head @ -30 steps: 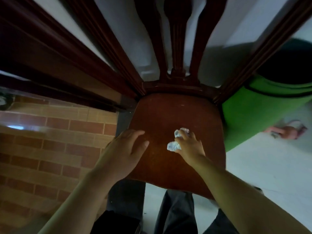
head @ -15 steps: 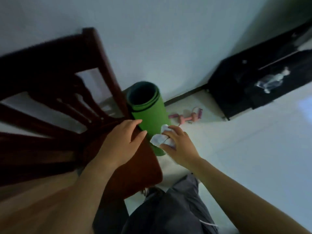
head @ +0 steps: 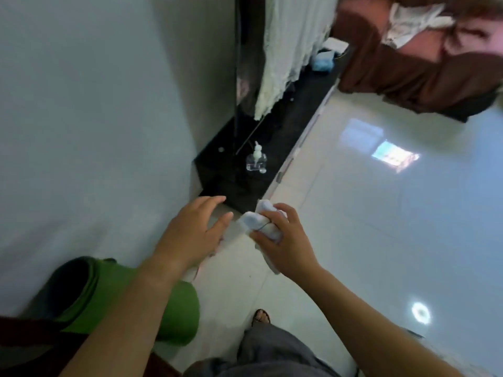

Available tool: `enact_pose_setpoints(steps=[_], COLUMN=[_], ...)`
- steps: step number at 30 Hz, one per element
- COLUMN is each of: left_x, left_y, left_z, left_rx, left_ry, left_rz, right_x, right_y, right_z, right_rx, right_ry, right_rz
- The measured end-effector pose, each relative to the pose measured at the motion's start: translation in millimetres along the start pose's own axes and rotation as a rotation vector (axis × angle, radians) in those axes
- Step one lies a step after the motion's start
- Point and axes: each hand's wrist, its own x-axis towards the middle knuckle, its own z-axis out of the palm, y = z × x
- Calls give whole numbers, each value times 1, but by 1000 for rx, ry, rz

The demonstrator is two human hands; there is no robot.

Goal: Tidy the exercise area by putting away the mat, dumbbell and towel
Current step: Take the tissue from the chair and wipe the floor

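Observation:
My right hand (head: pixel 283 240) grips a small white towel (head: pixel 255 220), bunched up, with a strip hanging below the palm. My left hand (head: pixel 194 232) hovers just left of it, fingers spread and holding nothing. The rolled green mat (head: pixel 114 295) stands upright against the white wall at lower left, partly behind my left forearm. The dumbbell is hidden; only a faint pinkish edge shows under my left hand.
A black low platform (head: pixel 245 186) runs along the wall ahead, with a clear pump bottle (head: pixel 256 161) on it and a white curtain (head: pixel 288 50) hanging above. A brown bed (head: pixel 422 63) is at upper right. Glossy white floor tiles (head: pixel 381 213) spread to the right. My foot (head: pixel 261 317) is below.
My view swung right, away from the wooden chair toward the black platform and bed. The towel came off the chair seat in my right hand. The mat now sits lower left.

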Motion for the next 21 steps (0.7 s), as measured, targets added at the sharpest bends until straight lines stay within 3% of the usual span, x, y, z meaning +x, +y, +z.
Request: enact_pose_setpoints(steps=[7,21], left_x=[76,218], left_y=[88,130], left_z=[27,22], left_rx=[23,121], left_ry=[-150,-331], left_rz=[220,527], right_x=[17,89], right_y=[39,48], right_z=[-84,-119], right_rx=[29,42], right_ry=[229,449], right_rz=[129,382])
